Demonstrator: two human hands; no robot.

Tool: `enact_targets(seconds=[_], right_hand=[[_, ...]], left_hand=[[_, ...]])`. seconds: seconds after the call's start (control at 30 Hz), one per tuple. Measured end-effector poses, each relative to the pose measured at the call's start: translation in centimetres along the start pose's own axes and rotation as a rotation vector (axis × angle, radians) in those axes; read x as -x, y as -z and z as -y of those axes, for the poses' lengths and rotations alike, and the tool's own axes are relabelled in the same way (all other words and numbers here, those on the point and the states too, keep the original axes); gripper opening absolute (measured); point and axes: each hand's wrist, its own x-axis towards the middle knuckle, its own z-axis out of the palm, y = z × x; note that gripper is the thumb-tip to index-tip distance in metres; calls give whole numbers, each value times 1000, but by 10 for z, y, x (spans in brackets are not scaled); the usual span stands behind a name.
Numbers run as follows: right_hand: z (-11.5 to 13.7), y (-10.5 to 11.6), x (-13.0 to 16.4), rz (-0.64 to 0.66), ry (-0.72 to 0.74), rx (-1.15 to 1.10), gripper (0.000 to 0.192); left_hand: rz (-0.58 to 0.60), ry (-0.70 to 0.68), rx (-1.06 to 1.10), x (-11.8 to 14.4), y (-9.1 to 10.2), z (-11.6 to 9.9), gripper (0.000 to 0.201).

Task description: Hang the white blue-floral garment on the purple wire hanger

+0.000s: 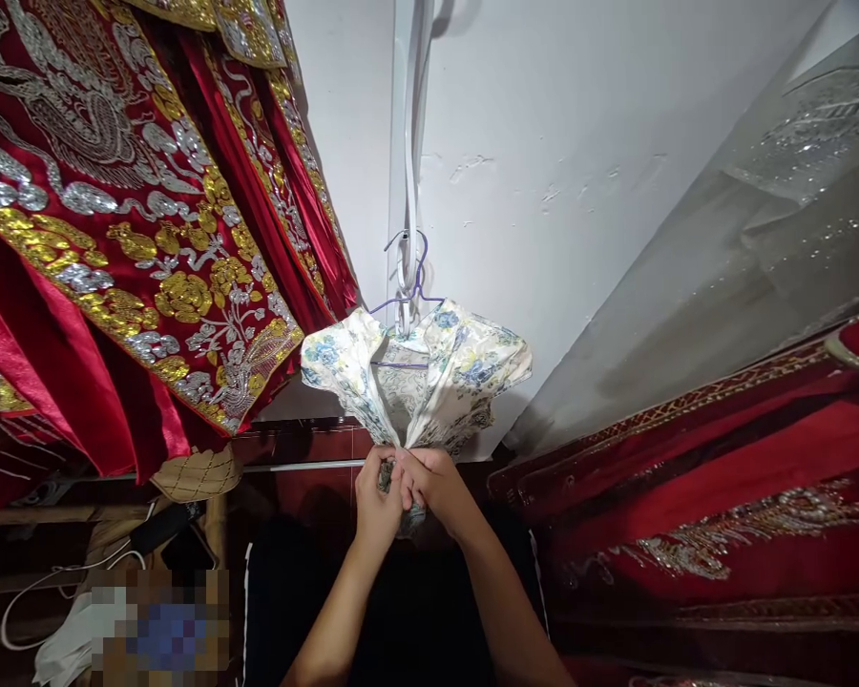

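Observation:
A white silk garment with blue and yellow flowers (465, 363) hangs on a purple wire hanger (413, 286) from a white cord on the wall. My left hand (376, 501) and my right hand (433, 482) are side by side just below it. Both pinch the gathered lower part of the floral cloth, fingers closed on the fabric. The rest of the garment below my hands is hidden behind them.
Red robes with gold and silver embroidery (115, 219) hang close on the left. More red embroidered cloth (722, 487) under clear plastic (759, 219) fills the right. A woven fan (197, 472), white cables and a dark phone (164, 530) lie at lower left.

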Motion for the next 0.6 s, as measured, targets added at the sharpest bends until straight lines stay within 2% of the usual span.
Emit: enact_targets(seconds=[0.07, 0.13, 0.23, 0.37, 0.43, 0.5, 0.6], right_hand=[[10, 2, -4, -87, 21, -48, 44], [29, 8, -11, -185, 114, -119, 43], [76, 21, -24, -293, 274, -193, 39], [131, 29, -38, -320, 411, -219, 37], [140, 26, -41, -290, 434, -211, 38], [135, 20, -39, -257, 395, -191, 38], [120, 13, -35, -258, 343, -173, 36]], left_hand=[[19, -44, -25, 1, 0, -4, 7], [53, -73, -47, 0, 0, -9, 9], [117, -106, -66, -6, 2, -15, 13], [179, -149, -99, -14, 5, -10, 16], [183, -143, -117, -15, 8, -5, 17], [193, -132, -124, -17, 10, -5, 19], [177, -143, -85, -26, 15, -25, 21]])
